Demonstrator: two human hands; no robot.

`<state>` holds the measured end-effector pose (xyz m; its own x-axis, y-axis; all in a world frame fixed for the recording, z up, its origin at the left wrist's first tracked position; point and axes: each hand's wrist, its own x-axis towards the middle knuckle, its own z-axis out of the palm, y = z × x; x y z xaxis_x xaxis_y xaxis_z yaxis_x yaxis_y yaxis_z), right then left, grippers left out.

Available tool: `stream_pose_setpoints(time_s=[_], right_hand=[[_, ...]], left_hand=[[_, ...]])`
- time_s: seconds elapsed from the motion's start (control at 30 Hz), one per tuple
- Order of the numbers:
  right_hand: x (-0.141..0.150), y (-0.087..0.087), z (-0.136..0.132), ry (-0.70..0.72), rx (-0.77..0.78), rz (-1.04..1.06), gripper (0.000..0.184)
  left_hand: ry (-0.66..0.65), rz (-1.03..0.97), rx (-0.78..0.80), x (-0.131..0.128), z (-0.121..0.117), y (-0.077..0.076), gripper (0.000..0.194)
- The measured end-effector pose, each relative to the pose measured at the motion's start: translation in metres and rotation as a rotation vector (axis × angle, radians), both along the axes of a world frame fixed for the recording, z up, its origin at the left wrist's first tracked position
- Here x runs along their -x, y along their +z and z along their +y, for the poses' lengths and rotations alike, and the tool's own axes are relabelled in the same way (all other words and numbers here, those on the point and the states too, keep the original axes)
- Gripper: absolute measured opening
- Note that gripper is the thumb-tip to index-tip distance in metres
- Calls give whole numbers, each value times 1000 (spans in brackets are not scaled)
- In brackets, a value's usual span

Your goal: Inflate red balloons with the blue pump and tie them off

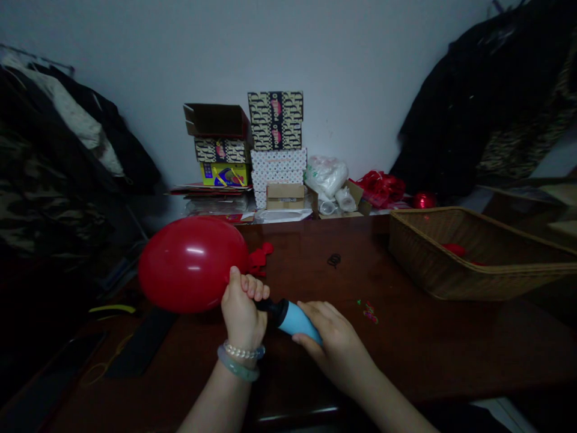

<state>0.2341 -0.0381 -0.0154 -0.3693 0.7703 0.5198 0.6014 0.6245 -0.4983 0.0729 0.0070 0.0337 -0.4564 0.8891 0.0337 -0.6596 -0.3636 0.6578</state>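
Observation:
A round red balloon (192, 264), well inflated, sits at the left of the table. My left hand (243, 304) is closed around its neck, pinching it onto the black nozzle of a light blue hand pump (297, 320). My right hand (336, 337) grips the pump's blue barrel, with the fingers over its top. Both hands are close together near the table's front edge. My left wrist wears a pearl bracelet and a pale green bangle. Just behind the left hand lie crumpled red balloon pieces (258, 261).
A dark wooden table (406, 343) holds a wicker basket (428, 270) at the right, with red balloon material (454, 249) inside. Stacked printed boxes (276, 120), a plastic bag (326, 175) and red ribbon (382, 186) stand against the wall. Dark clothing hangs on both sides.

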Motion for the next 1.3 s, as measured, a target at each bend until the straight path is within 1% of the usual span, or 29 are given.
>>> stream_pose_setpoints(time_s=[0.1, 0.23, 0.3, 0.47, 0.6, 0.67, 0.8, 0.93, 1.1, 1.2, 1.3], right_hand=[[1, -2, 1, 10, 40, -2, 49], [-2, 0, 3, 10, 105, -44, 48], [-6, 3, 4, 16, 154, -82, 47], [-15, 19, 3, 34, 295, -157, 46], [-17, 26, -2, 61, 380, -154, 38], [-17, 26, -4, 50, 377, -149, 37], [-16, 23, -4, 34, 314, -158, 38], [-13, 20, -4, 24, 252, -139, 38], [-6, 14, -5, 20, 196, -97, 37], [-3, 13, -5, 22, 201, -71, 37], [-3, 15, -6, 27, 239, -50, 37]], left_hand=[[0, 1, 18, 6, 3, 3, 44], [-20, -34, 26, 23, 11, 3, 44], [-8, -54, 14, 34, 16, 3, 42], [27, -119, 45, 61, 24, 3, 40], [12, -145, 56, 68, 25, 4, 41], [0, -144, 44, 66, 24, 3, 40], [-1, -151, 37, 55, 21, -1, 39], [-20, -147, 32, 41, 18, -4, 39], [-76, -108, 54, 18, 13, -8, 41], [-95, -74, 64, 8, 10, -11, 42], [-89, -52, 76, 3, 8, -11, 43]])
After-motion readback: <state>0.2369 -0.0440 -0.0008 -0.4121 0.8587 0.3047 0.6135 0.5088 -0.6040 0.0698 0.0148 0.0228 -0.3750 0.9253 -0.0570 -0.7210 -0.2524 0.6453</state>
